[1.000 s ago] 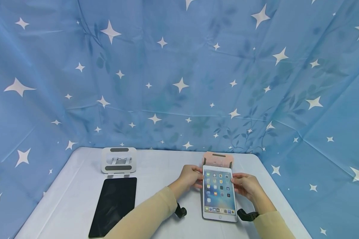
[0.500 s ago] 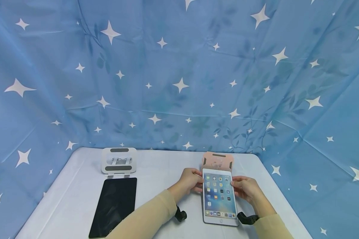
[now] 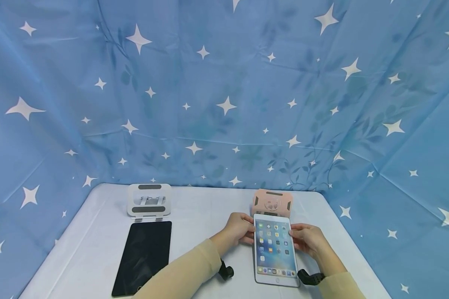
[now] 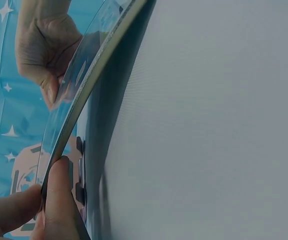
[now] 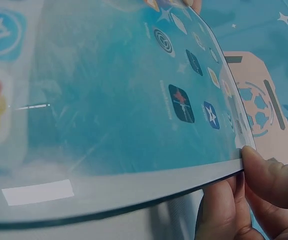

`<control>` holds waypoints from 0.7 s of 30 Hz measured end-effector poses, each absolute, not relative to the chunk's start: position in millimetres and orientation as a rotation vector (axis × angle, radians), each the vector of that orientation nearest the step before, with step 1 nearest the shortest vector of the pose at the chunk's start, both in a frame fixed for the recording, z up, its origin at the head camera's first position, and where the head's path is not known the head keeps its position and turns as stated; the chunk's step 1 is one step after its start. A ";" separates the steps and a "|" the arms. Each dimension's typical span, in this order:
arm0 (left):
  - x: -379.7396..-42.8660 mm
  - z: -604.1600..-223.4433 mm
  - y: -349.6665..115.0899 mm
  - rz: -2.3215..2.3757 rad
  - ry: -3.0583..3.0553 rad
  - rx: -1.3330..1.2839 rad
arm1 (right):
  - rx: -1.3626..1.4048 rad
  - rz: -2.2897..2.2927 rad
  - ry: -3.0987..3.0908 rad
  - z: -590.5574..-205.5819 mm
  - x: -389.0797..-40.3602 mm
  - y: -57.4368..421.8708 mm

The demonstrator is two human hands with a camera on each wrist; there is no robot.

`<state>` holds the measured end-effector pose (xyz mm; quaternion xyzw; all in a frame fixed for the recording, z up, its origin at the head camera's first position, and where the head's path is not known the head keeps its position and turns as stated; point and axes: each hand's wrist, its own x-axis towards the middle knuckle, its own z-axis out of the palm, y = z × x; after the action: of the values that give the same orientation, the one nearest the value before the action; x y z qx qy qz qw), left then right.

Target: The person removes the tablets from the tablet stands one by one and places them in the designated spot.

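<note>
A white-framed tablet [image 3: 275, 251] with rows of app icons on its screen lies between my two hands in the head view. My left hand [image 3: 238, 228] pinches its left edge near the top, thumb on one face and fingers behind. On the opposite edge my right hand [image 3: 309, 238] does the same, its thumb [image 5: 261, 172] over the white border in the right wrist view. From the left wrist view the tablet's far end stands tilted up off the white tabletop. Just beyond its top edge is a pink stand [image 3: 272, 202] with a cut-out pattern and dark pads.
A white stand [image 3: 149, 200] is at the back left of the table [image 3: 198, 207]. In front of it lies a black tablet [image 3: 144, 257], partly covered by my left sleeve [image 3: 183, 270]. A blue starry curtain [image 3: 224, 124] hangs behind the table.
Both hands have drawn the white tablet slightly toward me, down in the head view. More of the pink stand shows above it. The black tablet and white stand stay put.
</note>
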<state>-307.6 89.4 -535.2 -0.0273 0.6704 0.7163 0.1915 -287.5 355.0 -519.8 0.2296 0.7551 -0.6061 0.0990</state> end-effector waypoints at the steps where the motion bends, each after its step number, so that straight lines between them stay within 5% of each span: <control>1: -307.3 -535.6 89.4 2.009 1.879 -0.078 | 0.680 -1.792 2.234 -520.1 -287.1 355.0; 21: -295.4 -536.7 87.3 1.984 1.840 -0.072 | 0.642 -1.754 2.253 -521.0 -273.8 354.2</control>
<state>-295.4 87.3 -536.7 -0.0261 0.6638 0.7156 0.2158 -273.8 354.2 -521.0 0.2181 0.7654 -0.5959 0.1073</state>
